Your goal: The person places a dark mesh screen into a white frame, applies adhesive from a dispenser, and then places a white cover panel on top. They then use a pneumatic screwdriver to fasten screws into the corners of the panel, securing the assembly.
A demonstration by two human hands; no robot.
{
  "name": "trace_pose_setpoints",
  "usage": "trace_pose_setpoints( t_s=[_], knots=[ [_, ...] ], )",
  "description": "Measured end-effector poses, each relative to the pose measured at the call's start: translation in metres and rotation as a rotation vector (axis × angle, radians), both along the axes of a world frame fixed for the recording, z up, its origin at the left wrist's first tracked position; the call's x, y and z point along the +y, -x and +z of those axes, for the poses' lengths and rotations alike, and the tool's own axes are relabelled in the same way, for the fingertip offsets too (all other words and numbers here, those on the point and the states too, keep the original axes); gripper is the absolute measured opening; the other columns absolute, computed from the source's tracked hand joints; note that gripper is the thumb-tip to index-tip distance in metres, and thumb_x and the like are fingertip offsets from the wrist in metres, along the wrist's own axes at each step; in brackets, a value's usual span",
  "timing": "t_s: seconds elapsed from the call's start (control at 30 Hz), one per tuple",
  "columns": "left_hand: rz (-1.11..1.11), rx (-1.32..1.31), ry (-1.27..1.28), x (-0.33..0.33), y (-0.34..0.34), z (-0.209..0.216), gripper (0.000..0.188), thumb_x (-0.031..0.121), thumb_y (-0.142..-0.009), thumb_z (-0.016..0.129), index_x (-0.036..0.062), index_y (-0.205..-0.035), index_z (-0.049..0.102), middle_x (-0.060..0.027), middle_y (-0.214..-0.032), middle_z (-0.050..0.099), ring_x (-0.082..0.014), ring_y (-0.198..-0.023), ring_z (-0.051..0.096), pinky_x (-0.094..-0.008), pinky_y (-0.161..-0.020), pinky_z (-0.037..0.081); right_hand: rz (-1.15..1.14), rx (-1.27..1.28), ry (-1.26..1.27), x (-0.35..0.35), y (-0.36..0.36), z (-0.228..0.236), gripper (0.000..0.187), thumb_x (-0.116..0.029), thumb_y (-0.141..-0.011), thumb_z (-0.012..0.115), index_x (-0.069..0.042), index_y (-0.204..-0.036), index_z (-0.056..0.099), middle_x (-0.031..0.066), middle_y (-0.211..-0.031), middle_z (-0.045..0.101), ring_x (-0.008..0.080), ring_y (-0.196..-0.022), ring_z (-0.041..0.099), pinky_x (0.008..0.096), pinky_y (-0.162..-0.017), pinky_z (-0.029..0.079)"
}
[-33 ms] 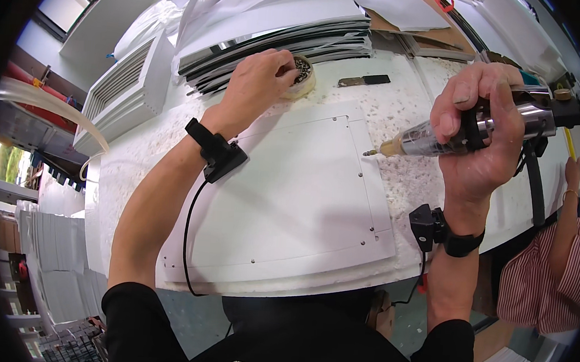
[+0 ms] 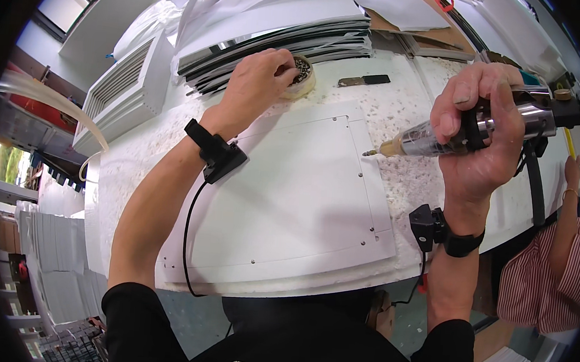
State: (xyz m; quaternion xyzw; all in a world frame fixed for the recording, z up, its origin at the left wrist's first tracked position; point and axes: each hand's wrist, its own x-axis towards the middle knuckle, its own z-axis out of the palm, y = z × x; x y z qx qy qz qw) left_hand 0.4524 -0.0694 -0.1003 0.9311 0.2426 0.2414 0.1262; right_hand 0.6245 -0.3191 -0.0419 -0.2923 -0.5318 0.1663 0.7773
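Observation:
My left hand (image 2: 260, 79) reaches to the far side of the bench, its curled fingertips dipping into a small round tub (image 2: 301, 87) of dark screws. What those fingertips pinch, if anything, is hidden. My right hand (image 2: 477, 117) is wrapped round a silver power screwdriver (image 2: 434, 138), held level with its bit pointing left above the panel's right edge. Between my arms lies a flat white panel (image 2: 282, 200) with several small screws along its seam lines. A flat scraper-like tool (image 2: 364, 80) with a black end rests beyond the panel, right of the tub.
Behind the tub is a stack of dark-edged sheets (image 2: 279, 46). A white slatted frame (image 2: 125, 92) stands at the left, near a pale hose (image 2: 60, 108). Crumbs speckle the white bench top (image 2: 404, 185). At the right, a person in a striped shirt (image 2: 545, 276) works nearby.

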Motion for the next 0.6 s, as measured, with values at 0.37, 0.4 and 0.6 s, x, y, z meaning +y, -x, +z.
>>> trace_pose_setpoints(
  t_s=[0.37, 0.4, 0.6],
  knots=[
    [-0.209, -0.211, 1.231, -0.088, 0.036, -0.007, 0.015, 0.011, -0.099, 0.069, 0.0032, -0.108, 0.06, -0.0064, -0.105, 0.069, -0.0101, -0.091, 0.065, -0.0256, -0.083, 0.056, 0.061, 0.088, -0.053, -0.006, 0.011, 0.006, 0.021, -0.029, -0.108, 0.051, -0.01, -0.098, 0.05, 0.0033, -0.088, 0.053, 0.012, -0.064, 0.05, 0.0262, -0.053, 0.044],
    [-0.222, -0.226, 1.293, -0.094, 0.039, -0.01, 0.014, 0.01, -0.1, 0.068, 0.0037, -0.109, 0.059, -0.0063, -0.105, 0.069, -0.0099, -0.093, 0.065, -0.0254, -0.084, 0.056, 0.074, 0.111, -0.05, -0.007, 0.012, 0.007, 0.021, -0.03, -0.107, 0.051, -0.011, -0.098, 0.05, 0.0025, -0.09, 0.053, 0.0117, -0.065, 0.05, 0.0259, -0.054, 0.044],
    [-0.285, -0.274, 1.449, -0.106, 0.043, -0.017, 0.013, 0.006, -0.102, 0.064, 0.0061, -0.113, 0.057, -0.0057, -0.107, 0.068, -0.0102, -0.101, 0.067, -0.0252, -0.088, 0.059, 0.09, 0.152, -0.065, -0.004, 0.016, 0.008, 0.021, -0.03, -0.107, 0.052, -0.01, -0.099, 0.049, 0.0024, -0.09, 0.053, 0.0112, -0.065, 0.05, 0.0259, -0.054, 0.044]
  ],
)
